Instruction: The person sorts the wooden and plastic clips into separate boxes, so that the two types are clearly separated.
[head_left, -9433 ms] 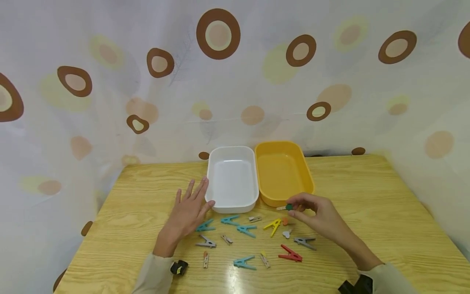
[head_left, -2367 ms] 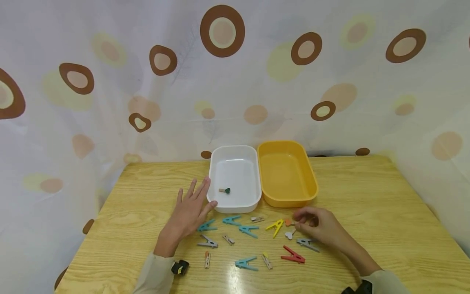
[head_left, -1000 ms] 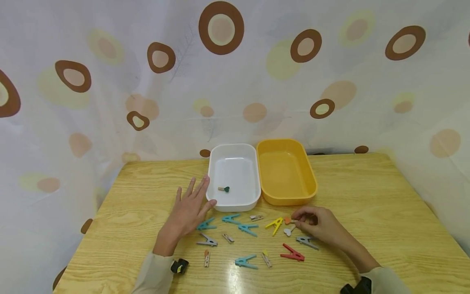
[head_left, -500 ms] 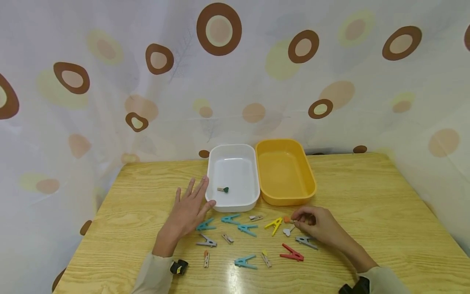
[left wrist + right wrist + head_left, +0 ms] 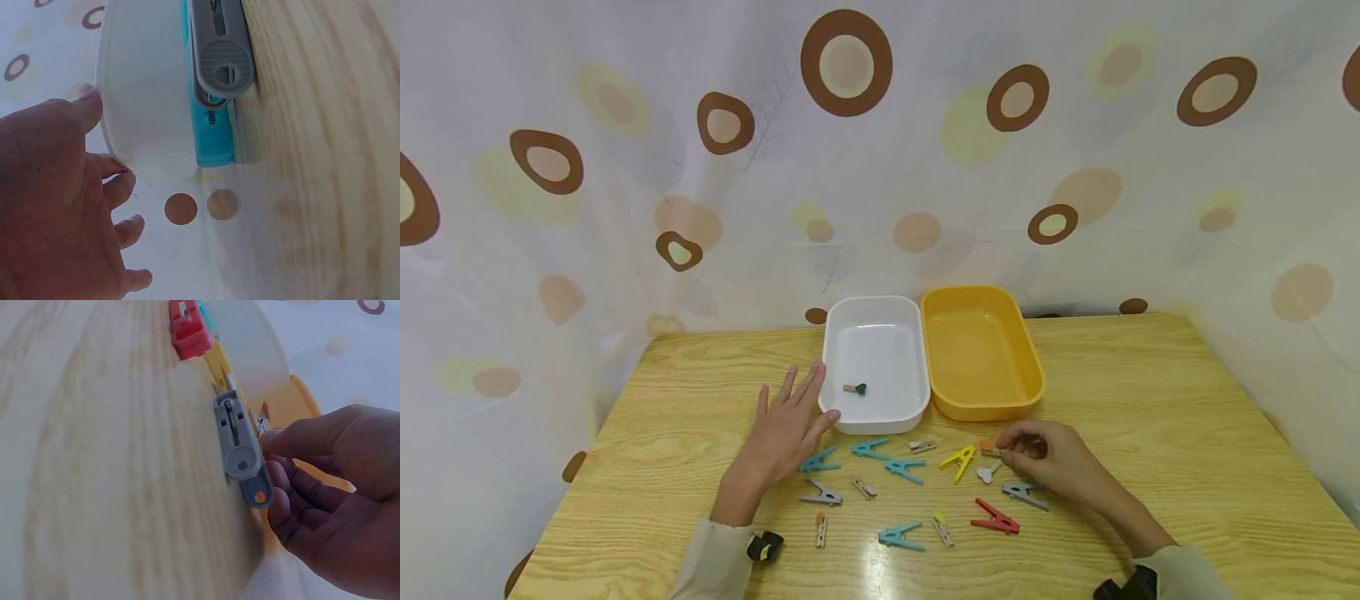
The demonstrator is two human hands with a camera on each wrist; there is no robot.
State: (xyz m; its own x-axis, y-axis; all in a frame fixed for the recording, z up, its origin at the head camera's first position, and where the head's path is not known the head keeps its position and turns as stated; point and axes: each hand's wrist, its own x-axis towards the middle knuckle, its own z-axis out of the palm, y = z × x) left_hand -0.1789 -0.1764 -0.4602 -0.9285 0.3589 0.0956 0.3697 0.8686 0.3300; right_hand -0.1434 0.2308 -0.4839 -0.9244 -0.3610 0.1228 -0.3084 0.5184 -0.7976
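My right hand (image 5: 1056, 458) pinches a small wooden clothespin with an orange heart (image 5: 987, 447) between thumb and fingers, just in front of the yellow tray (image 5: 985, 414). In the right wrist view this wooden clothespin (image 5: 263, 419) shows at the fingertips, behind a grey plastic clothespin (image 5: 240, 459). My left hand (image 5: 778, 437) lies with spread, fairly straight fingers against the left rim of the white tray (image 5: 880, 425). Inside that tray is a wooden clothespin with a green heart (image 5: 855, 389).
On the wooden table lie several blue clothespins (image 5: 901, 536), a red clothespin (image 5: 997, 517), a yellow clothespin (image 5: 959, 461) and another grey clothespin (image 5: 823, 494). Small wooden clothespins (image 5: 943, 530) are scattered among them. A patterned cloth (image 5: 917, 233) hangs behind the table.
The green-heart clothespin, held in my right hand at first, now lies in the white tray. My right hand has gone to the orange-heart clothespin and pinches it. The left hand stays at the rim.
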